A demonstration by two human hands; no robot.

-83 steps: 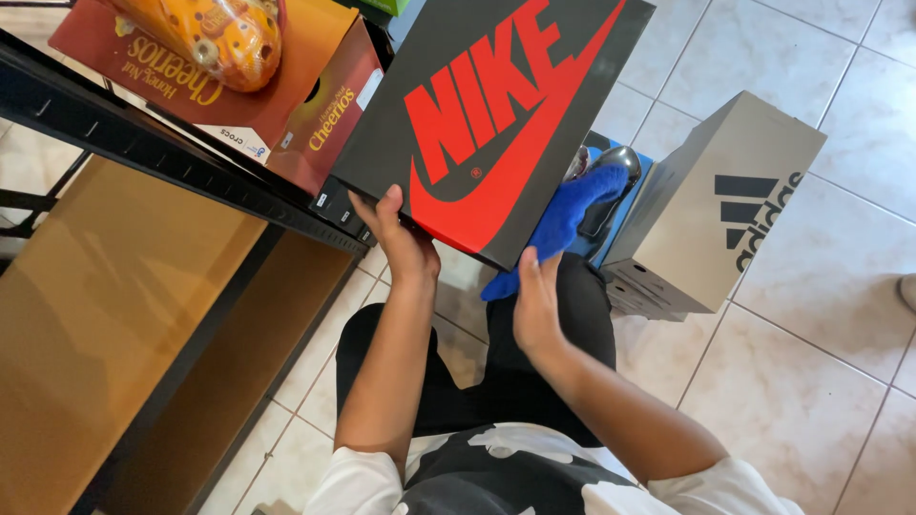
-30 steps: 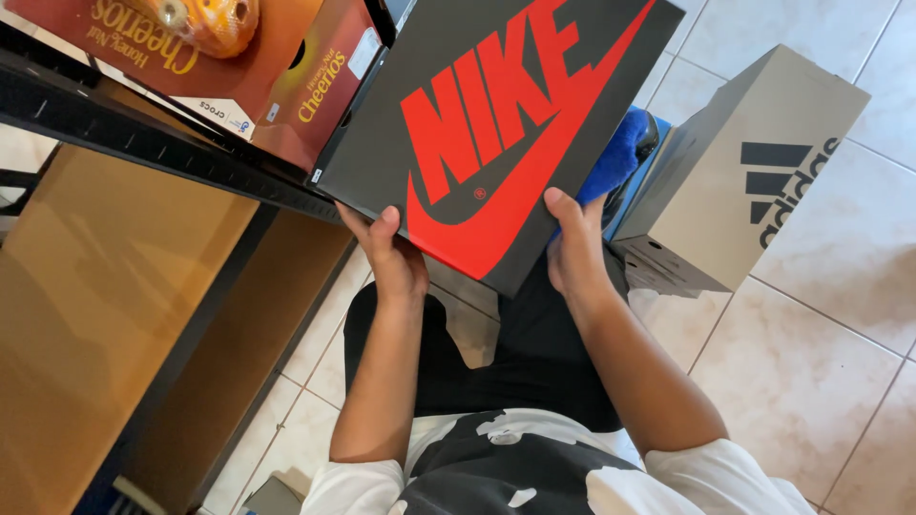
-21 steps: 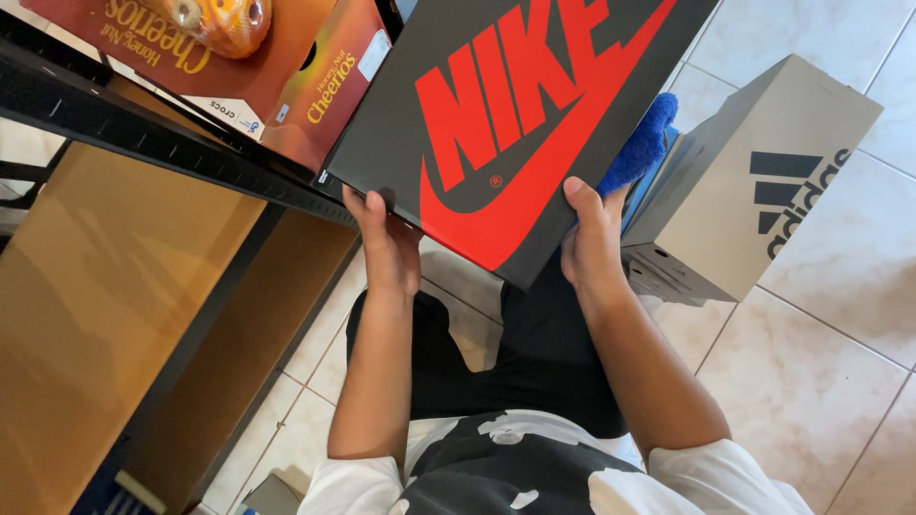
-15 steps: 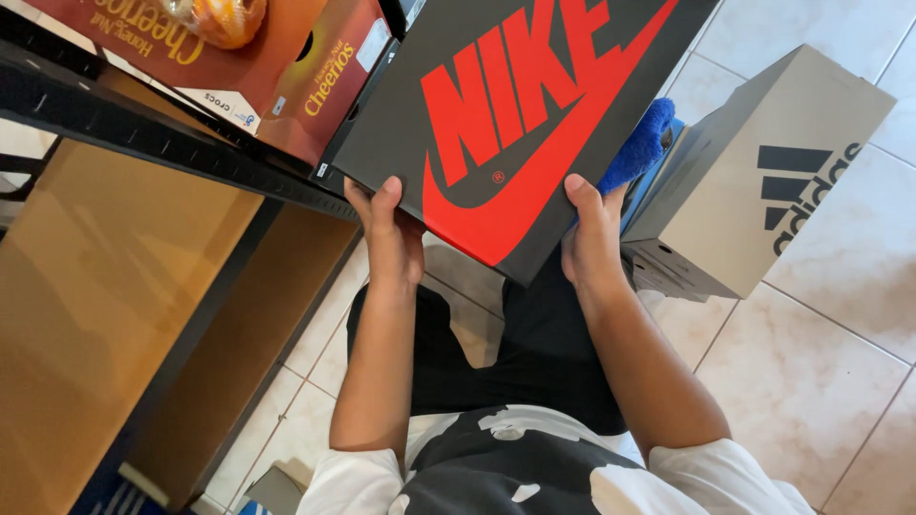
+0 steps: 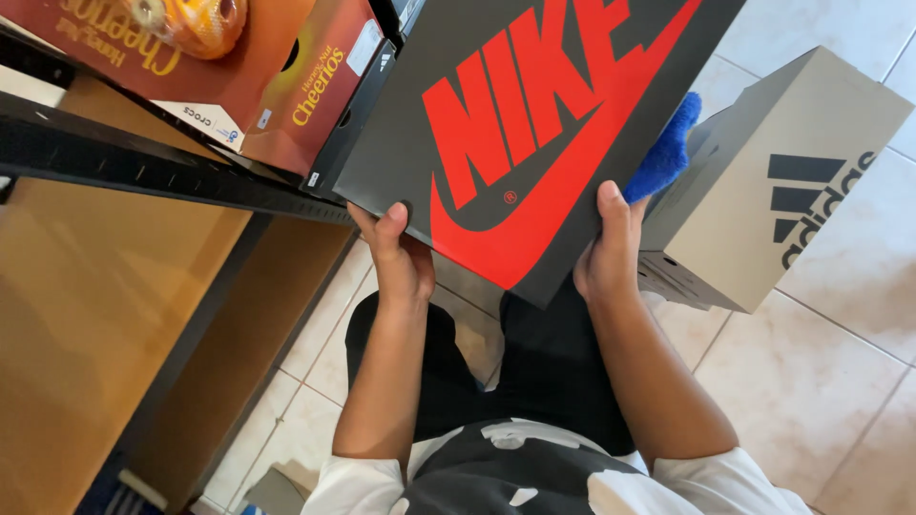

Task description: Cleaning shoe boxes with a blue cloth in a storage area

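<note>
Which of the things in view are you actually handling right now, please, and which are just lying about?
In hand:
- dark grey shoebox with red lettering, held at its near edge by the left hand and the right hand

Lying about:
- tan shoebox on the floor
- blue cloth
- cereal boxes on the black shelf
- bag of oranges

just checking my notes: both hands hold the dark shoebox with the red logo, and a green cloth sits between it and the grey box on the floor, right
Not quite: the cloth is blue, not green, as the head view shows. The rest stands: the left hand and the right hand both hold the dark shoebox, and the cloth sits between it and the grey box on the floor.
</note>
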